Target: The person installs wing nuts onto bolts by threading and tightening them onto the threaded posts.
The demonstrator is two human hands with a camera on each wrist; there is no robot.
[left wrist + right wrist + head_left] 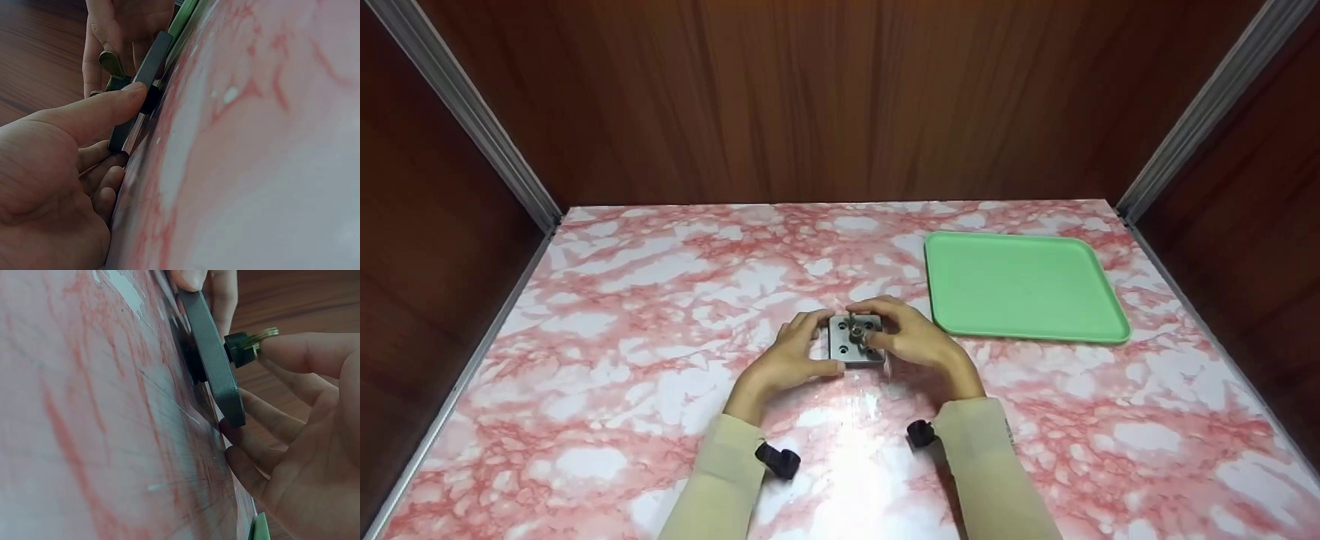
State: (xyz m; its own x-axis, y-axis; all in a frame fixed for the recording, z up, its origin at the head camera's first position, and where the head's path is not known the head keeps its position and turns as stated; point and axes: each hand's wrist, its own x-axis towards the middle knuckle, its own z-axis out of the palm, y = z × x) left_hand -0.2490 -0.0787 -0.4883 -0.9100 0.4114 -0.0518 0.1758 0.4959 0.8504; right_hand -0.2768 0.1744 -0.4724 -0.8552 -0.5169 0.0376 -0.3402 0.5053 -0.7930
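Note:
A small square grey metal plate (pixel 835 341) with holes near its corners lies at the middle of the table, raised slightly on a dark piece (pixel 194 363) beneath it. From its centre rises a dark post carrying a brass-coloured wing nut (pixel 856 334). My left hand (pixel 787 360) grips the plate's left side, thumb on the near edge and fingers at the far one. My right hand (pixel 919 337) has its thumb against one wing of the wing nut and its index finger by the other. In the right wrist view its lower fingers are beside the plate's end.
A light green tray (pixel 1024 285) lies to the right, behind my right hand. Brown wood-grain panels (pixel 840 105) with metal corner rails close off the back and sides of the red-and-white marbled table (pixel 645 315).

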